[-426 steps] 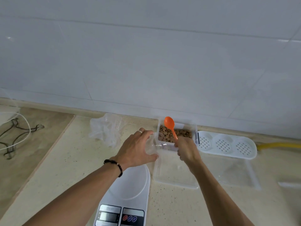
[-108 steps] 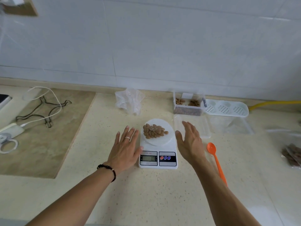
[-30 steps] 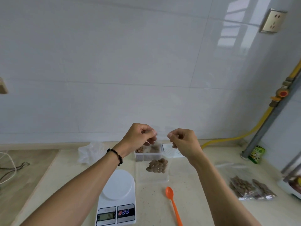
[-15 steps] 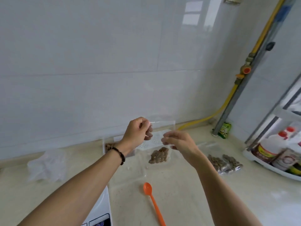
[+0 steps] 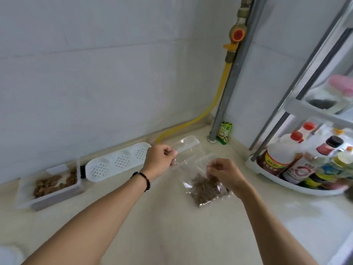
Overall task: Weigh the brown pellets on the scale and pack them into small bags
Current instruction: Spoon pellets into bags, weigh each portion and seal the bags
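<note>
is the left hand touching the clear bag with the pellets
Touching. The head view shows the left hand pinching the top strip of the clear bag, fingers curled on the plastic, with the pellets hanging low in it.

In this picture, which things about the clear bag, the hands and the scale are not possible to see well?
Head view only:
- White scale: cut off by the lower left edge; display out of frame.
- Clear plastic zip bag held by left hand: transparent and blurred, so sealed or open cannot be told.
- Right hand: fingertips hidden behind its knuckles.
- Bottle labels: too blurred to read.
</note>
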### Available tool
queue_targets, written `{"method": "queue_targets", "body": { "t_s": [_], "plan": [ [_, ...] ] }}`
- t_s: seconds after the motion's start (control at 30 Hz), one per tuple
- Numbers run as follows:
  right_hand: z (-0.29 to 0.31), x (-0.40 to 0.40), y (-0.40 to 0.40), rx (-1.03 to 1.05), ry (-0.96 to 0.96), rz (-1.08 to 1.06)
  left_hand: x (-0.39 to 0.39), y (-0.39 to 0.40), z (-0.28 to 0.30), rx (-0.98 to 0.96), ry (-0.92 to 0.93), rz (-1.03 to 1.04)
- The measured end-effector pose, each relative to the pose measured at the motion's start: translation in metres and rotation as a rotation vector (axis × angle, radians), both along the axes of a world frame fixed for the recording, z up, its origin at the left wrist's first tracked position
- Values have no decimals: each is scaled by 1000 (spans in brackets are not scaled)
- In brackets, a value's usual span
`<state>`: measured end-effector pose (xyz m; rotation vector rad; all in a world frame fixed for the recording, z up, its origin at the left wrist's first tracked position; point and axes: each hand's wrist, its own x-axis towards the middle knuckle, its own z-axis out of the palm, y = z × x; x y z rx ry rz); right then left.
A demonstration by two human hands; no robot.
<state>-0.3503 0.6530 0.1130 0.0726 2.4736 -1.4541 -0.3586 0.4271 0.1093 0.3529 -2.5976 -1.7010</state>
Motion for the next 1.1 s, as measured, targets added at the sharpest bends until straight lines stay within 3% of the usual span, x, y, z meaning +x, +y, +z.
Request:
{"method": "queue_targets", "body": {
  "t_s": [0.3,0.67,0.8,0.9,1.0,1.1],
  "plan": [
    [-59,-79,70,214,-102,-28,-81,75,-69,-168,-105,-63],
    [-92,-91,83,442,-133,52,-89,89,-101,-479,-78,-183],
    [-85,-86,73,545,9,63,-79,76,-99,-553,-74,-213],
    [-74,-80,40,583,139,84,-56,53,-94,-689,28,-249],
    [-68,-68,-11,522,286,189,-21,18,-95,-827,89,-281],
    [-78,-55,-65,493,330,342,16,-29,-103,-928,35,-229]
  ]
}}
